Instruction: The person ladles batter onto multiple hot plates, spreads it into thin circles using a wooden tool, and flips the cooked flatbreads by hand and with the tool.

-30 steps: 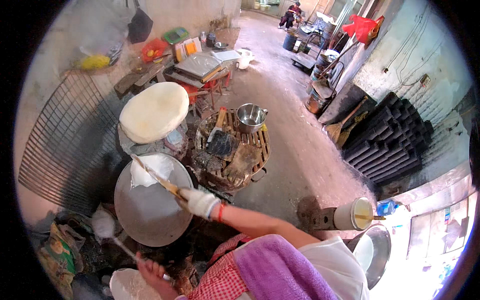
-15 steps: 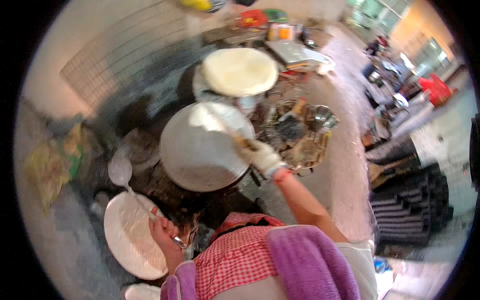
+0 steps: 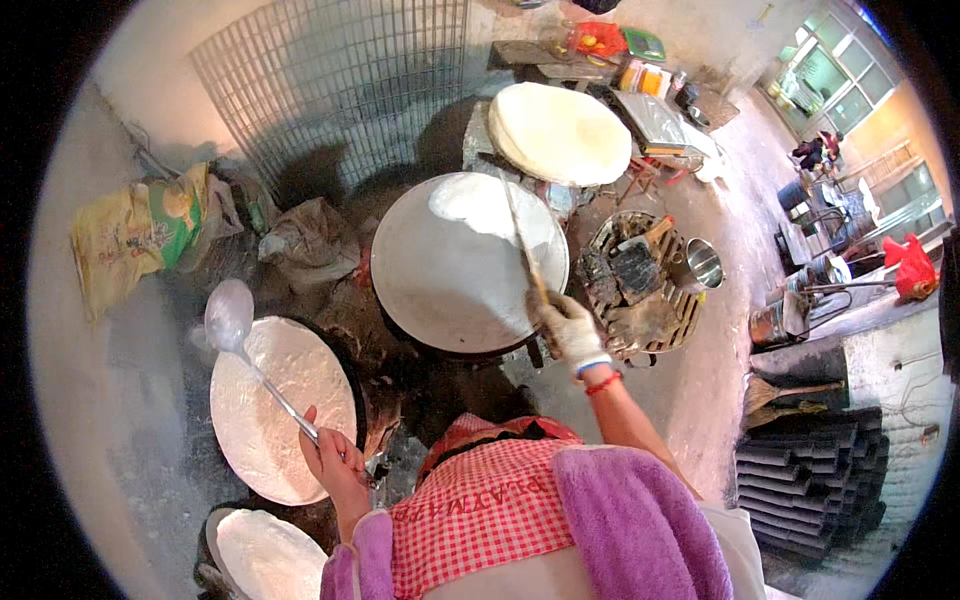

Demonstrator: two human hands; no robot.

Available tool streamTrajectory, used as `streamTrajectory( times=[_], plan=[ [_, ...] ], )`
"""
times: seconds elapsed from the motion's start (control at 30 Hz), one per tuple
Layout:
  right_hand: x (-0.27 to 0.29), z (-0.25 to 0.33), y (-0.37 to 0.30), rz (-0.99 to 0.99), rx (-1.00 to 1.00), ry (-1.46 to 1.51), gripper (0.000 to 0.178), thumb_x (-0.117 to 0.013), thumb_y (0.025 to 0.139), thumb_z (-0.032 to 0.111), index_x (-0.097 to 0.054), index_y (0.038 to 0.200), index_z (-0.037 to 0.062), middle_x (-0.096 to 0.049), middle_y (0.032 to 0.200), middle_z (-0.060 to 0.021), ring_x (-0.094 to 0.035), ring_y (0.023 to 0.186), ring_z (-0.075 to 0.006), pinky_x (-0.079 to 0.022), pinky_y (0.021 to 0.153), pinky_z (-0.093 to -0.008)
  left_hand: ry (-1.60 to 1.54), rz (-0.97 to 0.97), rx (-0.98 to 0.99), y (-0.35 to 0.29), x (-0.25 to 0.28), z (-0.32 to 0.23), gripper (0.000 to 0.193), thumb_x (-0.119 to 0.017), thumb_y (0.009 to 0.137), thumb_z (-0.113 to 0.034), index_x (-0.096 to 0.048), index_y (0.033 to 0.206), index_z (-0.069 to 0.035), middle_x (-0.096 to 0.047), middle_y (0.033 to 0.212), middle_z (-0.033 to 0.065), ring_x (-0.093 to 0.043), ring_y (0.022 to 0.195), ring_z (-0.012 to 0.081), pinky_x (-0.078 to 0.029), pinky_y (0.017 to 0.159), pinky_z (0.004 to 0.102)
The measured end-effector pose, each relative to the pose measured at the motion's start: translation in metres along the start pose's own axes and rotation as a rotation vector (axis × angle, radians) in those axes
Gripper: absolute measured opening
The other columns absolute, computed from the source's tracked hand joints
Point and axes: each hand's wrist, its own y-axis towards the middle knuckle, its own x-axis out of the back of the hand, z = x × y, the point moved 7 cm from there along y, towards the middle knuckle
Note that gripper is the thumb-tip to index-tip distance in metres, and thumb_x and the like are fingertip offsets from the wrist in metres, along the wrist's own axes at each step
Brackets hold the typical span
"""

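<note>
The right hand (image 3: 572,328) grips a stick (image 3: 522,240) across the griddle (image 3: 440,290), its tip at the far edge where thin batter (image 3: 480,200) lies, likely soft and tearable. The left hand (image 3: 335,462) holds a ladle (image 3: 232,318).

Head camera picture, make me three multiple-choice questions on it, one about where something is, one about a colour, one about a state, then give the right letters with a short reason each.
1. Where does the stack of flatbreads lie?
A. beyond the round griddle
B. under the wire grid
C. in the metal pot

2. What colour is the glove on the right hand?
A. black
B. white
C. green

3. How does the left hand stand?
A. open and flat on the floor
C. tucked out of view
B. closed on the ladle handle

Answers:
1 A, the stack sits past the griddle's far rim.
2 B, the glove is white above a red wristband.
3 B, the fingers wrap the handle, with the bowl over the flat dough round.
</note>
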Motion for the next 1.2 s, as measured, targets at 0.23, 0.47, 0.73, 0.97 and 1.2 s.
streamTrajectory(
  times=[0.23,0.47,0.73,0.97,1.2],
  plan=[
    [-0.018,0.074,0.019,0.328,0.004,-0.254,0.049,-0.066,0.093,0.022,-0.058,0.135,-0.0021,-0.069,0.101,-0.0059,-0.06,0.081,-0.0128,-0.05,0.072,-0.0268,-0.042,-0.176,-0.017,-0.023,-0.009,-0.005,0.035,-0.046,0.107,-0.017,-0.047,0.141,-0.011,-0.036,0.07,-0.0037,-0.029,0.048,0.0049,-0.025,0.041,0.0243],
    [-0.037,0.039,0.042,0.387,-0.075,-0.264,0.047,-0.063,0.093,0.03,-0.062,0.13,0.0009,-0.071,0.107,-0.0123,-0.064,0.097,-0.0189,-0.051,0.084,-0.0306,-0.086,-0.103,-0.025,-0.046,-0.058,0.012,0.035,-0.049,0.106,-0.019,-0.049,0.14,-0.012,-0.04,0.074,-0.0034,-0.032,0.051,0.0048,-0.028,0.044,0.0233],
    [0.033,0.056,0.091,0.431,-0.242,-0.17,0.043,-0.06,0.096,0.025,-0.062,0.133,0.0034,-0.07,0.107,-0.0072,-0.062,0.092,-0.014,-0.049,0.082,-0.0278,-0.349,0.335,-0.132,-0.102,-0.062,-0.029,0.075,-0.064,0.099,-0.015,-0.021,0.16,-0.029,-0.035,0.069,-0.0034,-0.033,0.048,0.0033,-0.026,0.038,0.0192],
    [-0.009,0.044,0.093,0.639,-0.003,-0.333,0.047,-0.063,0.096,0.028,-0.06,0.136,0.0043,-0.067,0.089,-0.0031,-0.054,0.058,-0.0081,-0.045,0.05,-0.0264,-0.55,0.784,-0.23,-0.203,-0.083,-0.046,0.052,-0.082,0.081,-0.009,-0.054,0.125,-0.014,-0.042,0.079,0.0028,-0.038,0.049,0.0066,-0.028,0.038,0.0233],
    [-0.001,0.051,0.108,0.541,-0.128,-0.278,0.049,-0.064,0.094,0.028,-0.061,0.133,-0.0009,-0.072,0.102,-0.0121,-0.064,0.094,-0.0132,-0.051,0.081,-0.0274,-0.411,0.827,-0.232,-0.154,-0.124,-0.07,0.025,-0.085,0.075,-0.003,-0.065,0.09,-0.002,-0.043,0.081,0.0054,-0.039,0.046,0.0096,-0.027,0.037,0.0275]
  ],
)
